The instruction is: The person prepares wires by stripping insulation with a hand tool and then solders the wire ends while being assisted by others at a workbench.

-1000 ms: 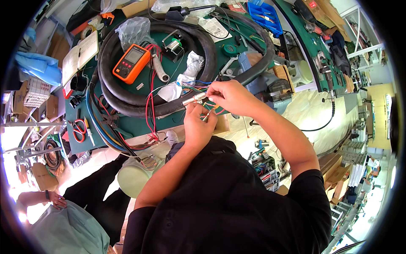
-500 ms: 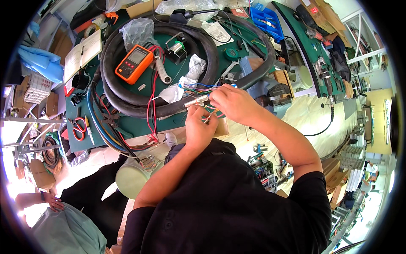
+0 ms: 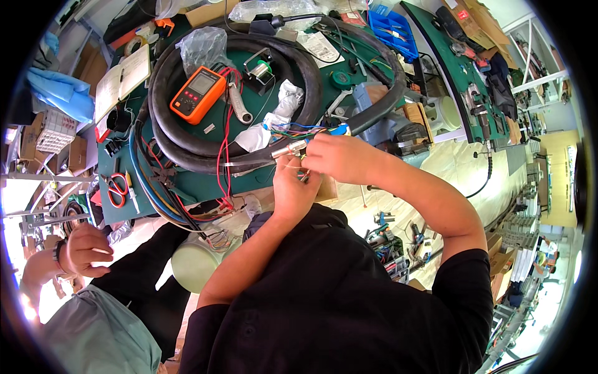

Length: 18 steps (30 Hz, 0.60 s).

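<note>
My left hand (image 3: 295, 190) is closed, its fingertips against the underside of a silvery cylindrical metal connector (image 3: 288, 150) at the table's near edge. A small shiny piece shows between its fingers, too small to name. Just right of the connector, my right hand (image 3: 339, 158) is pinched close to the left fingertips; what it grips is hidden behind its fingers. Thin blue and green wires (image 3: 294, 129) run past the connector toward the blue-wrapped end of a thick black cable (image 3: 378, 111). White crumpled wrapping (image 3: 285, 103) lies beyond the connector.
An orange meter (image 3: 198, 95) with red leads lies inside the coiled cable. Red-handled scissors (image 3: 116, 190) are at the left table edge, a blue parts bin (image 3: 393, 34) at the back. At lower left, another person's hand (image 3: 87, 250) is raised. A pale bin (image 3: 198, 267) stands below the table.
My right hand has drawn slightly nearer to me, its elbow shifting right, and its fingers have curled in. My left hand barely moved. The other person's hand has risen from their lap.
</note>
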Motion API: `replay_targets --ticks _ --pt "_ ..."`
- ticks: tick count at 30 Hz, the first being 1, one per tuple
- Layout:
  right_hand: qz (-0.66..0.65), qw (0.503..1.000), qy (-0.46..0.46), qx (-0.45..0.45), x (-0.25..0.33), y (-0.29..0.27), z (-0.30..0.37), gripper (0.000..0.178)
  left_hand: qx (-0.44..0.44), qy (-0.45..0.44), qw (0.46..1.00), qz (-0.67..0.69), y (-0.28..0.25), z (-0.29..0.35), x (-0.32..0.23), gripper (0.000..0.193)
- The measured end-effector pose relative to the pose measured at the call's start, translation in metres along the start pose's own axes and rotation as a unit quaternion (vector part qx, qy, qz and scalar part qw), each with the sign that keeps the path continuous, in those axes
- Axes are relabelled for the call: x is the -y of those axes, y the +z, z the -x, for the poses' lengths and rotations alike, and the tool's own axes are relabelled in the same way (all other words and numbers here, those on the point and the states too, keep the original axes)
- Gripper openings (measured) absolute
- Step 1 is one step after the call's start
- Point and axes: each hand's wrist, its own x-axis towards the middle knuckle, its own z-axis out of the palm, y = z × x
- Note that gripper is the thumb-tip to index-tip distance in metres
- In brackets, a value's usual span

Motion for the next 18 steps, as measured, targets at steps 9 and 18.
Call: replay_targets --ticks 9,18 --pt "-0.285 0.914 0.288 0.035 -0.009 0.003 -0.013 0.014 -0.021 -0.002 1.0 0.017 0.001 0.001 -0.002 0.014" --pt "-0.291 0.913 0.284 0.009 -0.01 0.001 -0.011 0.017 -0.025 0.009 1.0 0.013 0.001 0.003 -0.004 0.016"
